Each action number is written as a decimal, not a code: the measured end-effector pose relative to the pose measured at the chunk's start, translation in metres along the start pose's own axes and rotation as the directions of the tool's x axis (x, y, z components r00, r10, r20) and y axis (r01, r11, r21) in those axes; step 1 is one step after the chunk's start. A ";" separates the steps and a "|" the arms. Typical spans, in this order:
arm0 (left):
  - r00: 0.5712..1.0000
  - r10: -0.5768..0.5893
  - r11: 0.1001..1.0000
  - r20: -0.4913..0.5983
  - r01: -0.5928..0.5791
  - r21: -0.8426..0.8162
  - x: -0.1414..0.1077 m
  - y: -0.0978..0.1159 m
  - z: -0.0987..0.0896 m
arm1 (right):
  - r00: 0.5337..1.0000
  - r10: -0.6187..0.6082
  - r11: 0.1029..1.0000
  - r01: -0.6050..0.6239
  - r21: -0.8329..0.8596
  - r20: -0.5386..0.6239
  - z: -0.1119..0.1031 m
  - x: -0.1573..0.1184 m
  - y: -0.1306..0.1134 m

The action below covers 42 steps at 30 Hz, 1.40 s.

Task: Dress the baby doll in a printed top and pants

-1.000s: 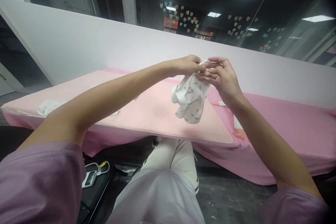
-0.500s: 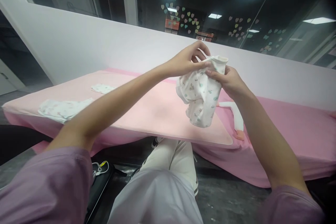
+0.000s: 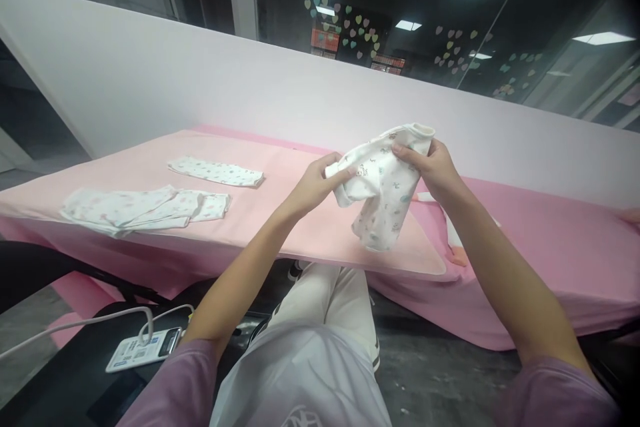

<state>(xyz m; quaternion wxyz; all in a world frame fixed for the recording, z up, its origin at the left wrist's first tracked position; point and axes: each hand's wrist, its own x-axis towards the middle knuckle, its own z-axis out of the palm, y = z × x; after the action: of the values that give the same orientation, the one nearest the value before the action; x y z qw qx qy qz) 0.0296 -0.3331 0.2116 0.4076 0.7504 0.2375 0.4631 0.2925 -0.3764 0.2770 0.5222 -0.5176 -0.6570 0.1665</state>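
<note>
Over the near edge of the table (image 3: 300, 237): patterned white garment (image 3: 385, 190), held up off the surface. Left hand (image 3: 314, 185) has its fingers closed in a narrow pinch on the cuff-like end; right hand (image 3: 434, 165) grips just below the open band, thumb on the front face. Both touch it, so neither is nearer. From the right fingers, cloth lies left and down. Upper stretch runs on a shallow slant, low at left fingers, high at the band; second part hangs steeply between the hands, its lower end free.

Left on table: folded patterned cloth (image 3: 117, 210) near the front edge, smaller folded piece (image 3: 217, 171) beyond it. Right: white item with orange end (image 3: 454, 237), partly behind the right forearm.

Farther: pale wall (image 3: 280, 90), then dark glass with heart stickers (image 3: 360, 27).

Right fingertips behind the cloth: hidden. Garment's back and inside: not visible. Fine print: too small to read.
</note>
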 end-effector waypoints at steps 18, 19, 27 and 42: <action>0.977 -0.133 0.661 0.166 0.212 -0.720 -0.037 -0.053 0.045 | 1.000 -0.011 0.996 0.010 0.084 0.012 0.047 -0.029 -0.011; 0.981 -0.110 0.655 0.163 0.195 -0.730 -0.038 -0.058 0.041 | 1.000 -0.018 0.996 0.016 0.090 0.012 0.050 -0.030 -0.010; 0.991 0.123 0.987 -0.051 -0.127 -0.099 -0.044 -0.043 -0.046 | 0.992 -0.028 0.967 -0.004 0.256 0.121 0.076 -0.028 0.002; 0.936 0.098 0.884 0.337 -0.237 0.402 0.045 0.038 -0.061 | 0.950 -0.081 0.804 -0.116 0.584 0.300 0.155 -0.042 0.092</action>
<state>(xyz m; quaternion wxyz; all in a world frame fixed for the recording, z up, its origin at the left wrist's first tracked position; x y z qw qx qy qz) -0.0053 -0.2975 0.2803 0.2189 0.9030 0.2023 0.3093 0.2026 -0.3245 0.1233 0.5464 -0.3013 -0.6403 0.4480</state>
